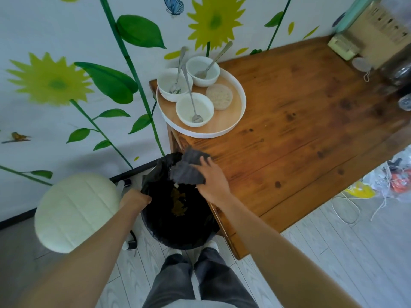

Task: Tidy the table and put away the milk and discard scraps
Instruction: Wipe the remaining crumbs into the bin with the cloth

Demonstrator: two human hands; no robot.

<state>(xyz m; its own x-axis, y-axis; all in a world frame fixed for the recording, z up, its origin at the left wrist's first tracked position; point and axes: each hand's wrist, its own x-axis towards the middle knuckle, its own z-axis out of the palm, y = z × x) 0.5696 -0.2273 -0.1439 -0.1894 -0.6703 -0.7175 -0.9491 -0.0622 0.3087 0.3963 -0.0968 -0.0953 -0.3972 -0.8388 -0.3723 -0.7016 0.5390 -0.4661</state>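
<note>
A black-lined trash bin (178,227) stands on the floor against the wooden table's (300,134) near-left corner, with yellowish scraps (179,203) inside. My left hand (134,200) grips the bin liner's left rim. Over the table edge, above the bin's mouth, my right hand (211,178) holds a dark grey cloth (189,170). A round wooden tray (235,121) at the table's far-left corner carries three white bowls (194,110), each with a metal spoon, and a small dish of pale grains (219,96).
A pale round stool (75,212) stands left of the bin. Boxes and a glass jar (398,70) crowd the table's far-right end. Plastic bags and cord (391,183) lie on the floor to the right. A flower-painted wall is behind.
</note>
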